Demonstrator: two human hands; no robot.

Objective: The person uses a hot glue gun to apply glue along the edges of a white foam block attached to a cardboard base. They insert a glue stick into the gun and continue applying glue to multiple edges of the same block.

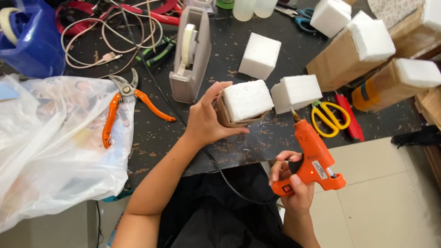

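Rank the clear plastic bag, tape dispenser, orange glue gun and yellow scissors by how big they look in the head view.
1. Clear plastic bag.
2. Tape dispenser and orange glue gun look alike in size; the gun is nearer the camera, so I won't separate them.
3. Yellow scissors, smallest.

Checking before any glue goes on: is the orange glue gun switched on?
On: a small red light glows on the glue gun's body, held in the right hand.

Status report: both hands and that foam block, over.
Left hand grips white foam block in brown cardboard sleeve. Right hand holds orange glue gun, nozzle near block. Nothing between them.
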